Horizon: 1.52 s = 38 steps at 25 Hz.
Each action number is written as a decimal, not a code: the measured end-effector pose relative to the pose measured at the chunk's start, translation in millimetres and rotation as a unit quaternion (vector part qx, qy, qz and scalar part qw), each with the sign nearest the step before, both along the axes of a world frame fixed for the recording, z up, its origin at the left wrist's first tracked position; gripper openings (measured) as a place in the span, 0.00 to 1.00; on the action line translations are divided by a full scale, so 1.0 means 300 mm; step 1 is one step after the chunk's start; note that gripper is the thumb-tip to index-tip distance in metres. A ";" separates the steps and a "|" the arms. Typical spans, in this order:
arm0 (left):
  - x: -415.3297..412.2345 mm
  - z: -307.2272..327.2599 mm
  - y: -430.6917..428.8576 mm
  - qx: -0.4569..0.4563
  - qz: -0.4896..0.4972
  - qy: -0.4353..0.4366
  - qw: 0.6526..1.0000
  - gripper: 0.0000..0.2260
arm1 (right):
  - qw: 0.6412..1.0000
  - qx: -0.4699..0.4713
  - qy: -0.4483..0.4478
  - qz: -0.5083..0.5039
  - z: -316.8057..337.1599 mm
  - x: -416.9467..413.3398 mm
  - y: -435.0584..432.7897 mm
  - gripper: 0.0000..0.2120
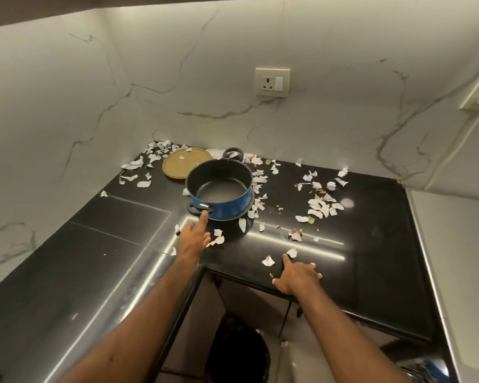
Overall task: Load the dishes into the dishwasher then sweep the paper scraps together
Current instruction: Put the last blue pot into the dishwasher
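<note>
White marble-look wall (177,78) wraps round a corner, with a wall socket (272,82) set in it above a glossy black desk (371,244). Strip light reflects in bright lines across the desk top.

A blue pot (230,210) with a dark inside stands upright and empty near the middle of the desk, one black handle (201,209) facing the person and the other (233,153) toward the wall. Just behind it on the left lies a round tan plate (183,164), flat on the desk, and the edge of a white dish (215,153) shows behind the pot.

Torn paper scraps (320,207) are scattered over the desk: a cluster in the corner by the tan plate, a line along the pot's right side, a looser patch well to the right, and a few pieces near both hands.

The left hand (192,239) reaches forward above the desk, its fingers (203,217) straight and holding nothing; the tip of the longest one is at the pot's near handle, touching it or just short of it, which I cannot tell.

The right hand (296,277) lies palm down on the front edge of the desk, fingers (286,261) spread and flat, gripping nothing, with a scrap just beyond the fingertips.
</note>
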<state>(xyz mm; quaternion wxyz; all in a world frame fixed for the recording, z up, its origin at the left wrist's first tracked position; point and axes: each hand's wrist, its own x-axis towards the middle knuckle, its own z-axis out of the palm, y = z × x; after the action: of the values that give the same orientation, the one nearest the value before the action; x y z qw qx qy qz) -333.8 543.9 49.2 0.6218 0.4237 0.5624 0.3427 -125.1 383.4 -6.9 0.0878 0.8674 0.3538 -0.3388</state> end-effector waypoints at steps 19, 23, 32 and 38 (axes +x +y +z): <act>0.183 -0.012 0.209 -0.077 0.215 -0.092 0.969 0.12 | 0.951 -0.167 0.153 0.212 0.139 0.285 0.252 0.36; 0.223 0.024 0.150 -0.040 0.259 -0.095 0.960 0.11 | 0.947 -0.137 0.198 0.214 0.156 0.323 0.258 0.33; 0.226 0.156 -0.096 0.047 0.212 -0.097 0.971 0.11 | 0.949 0.205 0.239 0.014 0.214 0.426 0.121 0.14; 0.204 0.067 -0.191 0.078 0.146 0.039 0.985 0.17 | 0.771 0.619 0.149 -0.035 0.365 0.513 0.158 0.15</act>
<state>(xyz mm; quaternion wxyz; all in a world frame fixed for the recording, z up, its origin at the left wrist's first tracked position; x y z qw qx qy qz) -272.6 486.6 69.2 0.5079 0.3971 0.6135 0.4560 28.9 430.8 102.7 -0.5333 0.6849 0.4649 -0.1743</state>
